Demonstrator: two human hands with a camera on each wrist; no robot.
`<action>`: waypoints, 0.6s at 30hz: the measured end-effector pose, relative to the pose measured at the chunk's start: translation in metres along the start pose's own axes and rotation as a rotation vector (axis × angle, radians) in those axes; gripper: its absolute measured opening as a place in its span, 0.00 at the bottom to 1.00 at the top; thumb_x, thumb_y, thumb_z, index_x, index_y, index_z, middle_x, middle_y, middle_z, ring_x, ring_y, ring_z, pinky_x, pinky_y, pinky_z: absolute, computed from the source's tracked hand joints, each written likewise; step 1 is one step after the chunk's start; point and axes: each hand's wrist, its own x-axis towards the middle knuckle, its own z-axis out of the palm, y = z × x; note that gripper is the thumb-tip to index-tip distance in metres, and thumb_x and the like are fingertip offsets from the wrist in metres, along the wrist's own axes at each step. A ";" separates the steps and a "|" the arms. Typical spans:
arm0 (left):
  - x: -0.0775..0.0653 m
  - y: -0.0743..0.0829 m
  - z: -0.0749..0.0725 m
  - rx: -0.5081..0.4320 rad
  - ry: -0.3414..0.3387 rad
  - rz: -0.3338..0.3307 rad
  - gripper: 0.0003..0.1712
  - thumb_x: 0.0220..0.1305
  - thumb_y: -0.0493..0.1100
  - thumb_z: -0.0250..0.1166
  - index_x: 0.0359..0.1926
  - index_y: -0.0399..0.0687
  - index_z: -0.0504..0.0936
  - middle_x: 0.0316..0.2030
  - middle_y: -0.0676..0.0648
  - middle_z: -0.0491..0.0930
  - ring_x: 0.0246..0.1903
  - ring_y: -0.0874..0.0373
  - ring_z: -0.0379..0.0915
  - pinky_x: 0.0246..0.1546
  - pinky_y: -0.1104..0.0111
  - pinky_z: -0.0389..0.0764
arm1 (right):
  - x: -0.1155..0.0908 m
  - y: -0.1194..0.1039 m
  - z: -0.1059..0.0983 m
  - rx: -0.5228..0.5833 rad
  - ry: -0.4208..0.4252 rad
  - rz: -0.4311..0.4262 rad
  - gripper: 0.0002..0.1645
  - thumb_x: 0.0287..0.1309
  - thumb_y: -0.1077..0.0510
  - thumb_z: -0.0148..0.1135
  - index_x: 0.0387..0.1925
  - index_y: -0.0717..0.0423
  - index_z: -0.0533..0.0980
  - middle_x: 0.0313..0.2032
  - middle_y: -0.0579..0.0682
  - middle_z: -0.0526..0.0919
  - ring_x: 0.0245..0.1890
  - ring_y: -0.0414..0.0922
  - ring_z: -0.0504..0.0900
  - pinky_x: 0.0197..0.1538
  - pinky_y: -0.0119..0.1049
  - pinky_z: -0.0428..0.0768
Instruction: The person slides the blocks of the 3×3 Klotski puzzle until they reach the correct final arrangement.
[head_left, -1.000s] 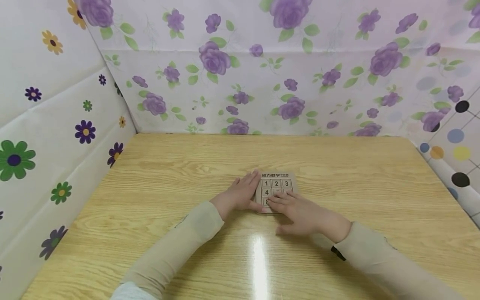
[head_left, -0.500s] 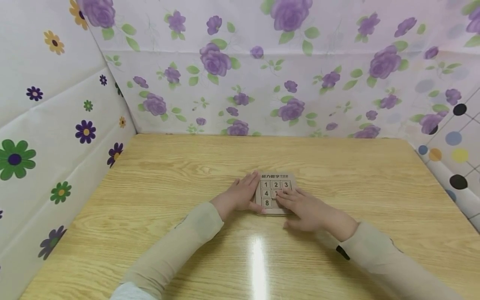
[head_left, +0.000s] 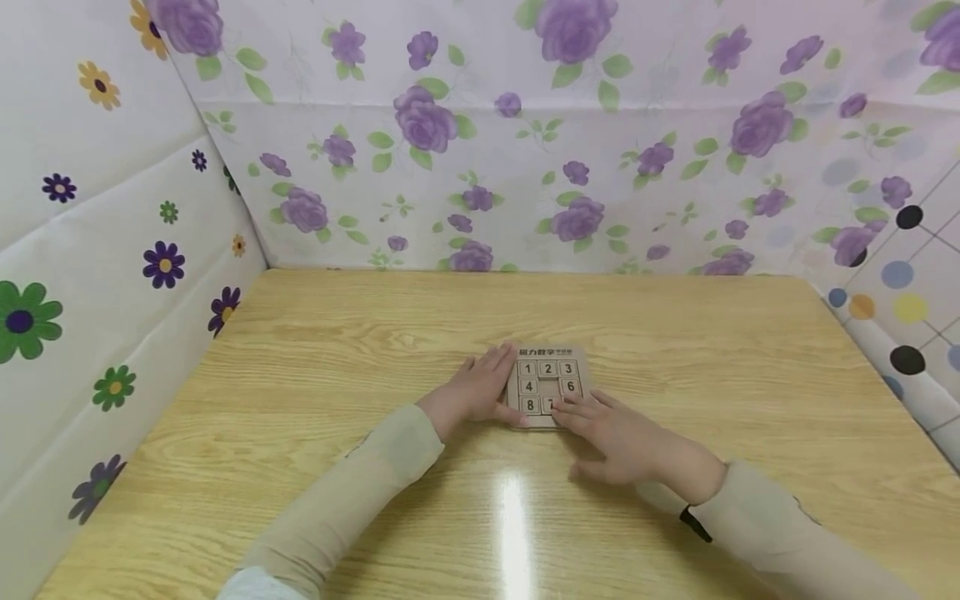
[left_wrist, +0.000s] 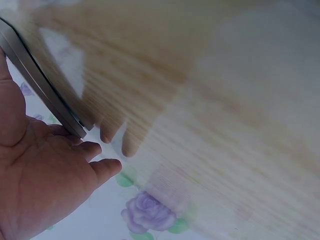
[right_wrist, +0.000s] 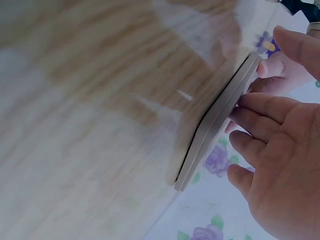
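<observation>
A wooden sliding number puzzle [head_left: 549,387] lies flat on the table, with tiles 1, 2, 3 on top, 4 and 6 around a bare middle cell, and 8 and 7 below. My left hand [head_left: 480,387] lies along its left side, fingers straight, thumb at the front left corner. The left wrist view shows that hand [left_wrist: 45,180] against the board's side edge [left_wrist: 42,82]. With straight fingertips my right hand [head_left: 611,433] touches the 7 tile [head_left: 548,406], hiding the lower right cell. From the right wrist, its extended fingers [right_wrist: 260,120] overlap the board's upper face.
The light wood table [head_left: 375,325] stretches around the puzzle on all sides. Behind it hangs a purple-flowered cloth [head_left: 427,192]; patterned cloths border the left and right. Light sleeves [head_left: 367,483] cover both forearms, and a dark band [head_left: 696,525] shows under the right one.
The 7 tile has moved from the middle cell to the bottom middle cell, baring the centre. My right hand slid toward me with it. The left hand stays in place.
</observation>
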 end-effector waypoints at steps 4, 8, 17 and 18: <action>0.000 -0.001 0.002 -0.007 0.004 0.003 0.66 0.49 0.70 0.65 0.75 0.42 0.39 0.75 0.42 0.34 0.74 0.47 0.34 0.72 0.49 0.43 | -0.002 0.001 -0.001 0.042 -0.012 0.000 0.42 0.57 0.45 0.61 0.66 0.65 0.63 0.68 0.59 0.64 0.70 0.59 0.58 0.71 0.59 0.51; -0.001 -0.001 0.002 -0.020 -0.006 0.012 0.66 0.50 0.69 0.65 0.75 0.41 0.38 0.75 0.42 0.34 0.74 0.47 0.34 0.72 0.49 0.43 | -0.002 0.008 -0.003 0.083 -0.007 0.051 0.44 0.58 0.45 0.61 0.68 0.64 0.60 0.69 0.59 0.62 0.70 0.60 0.56 0.71 0.60 0.51; -0.002 -0.001 0.001 -0.034 -0.001 0.017 0.66 0.50 0.69 0.65 0.75 0.41 0.38 0.75 0.42 0.34 0.74 0.47 0.33 0.72 0.49 0.42 | 0.004 0.020 -0.004 0.067 0.002 0.088 0.44 0.59 0.46 0.61 0.68 0.67 0.58 0.70 0.61 0.58 0.71 0.60 0.53 0.72 0.58 0.51; -0.002 -0.001 0.001 -0.031 0.000 0.018 0.67 0.50 0.69 0.65 0.75 0.41 0.38 0.75 0.42 0.34 0.74 0.47 0.33 0.72 0.49 0.42 | 0.006 0.019 -0.004 0.066 0.005 0.075 0.44 0.59 0.46 0.61 0.68 0.67 0.58 0.70 0.61 0.58 0.71 0.60 0.53 0.72 0.58 0.51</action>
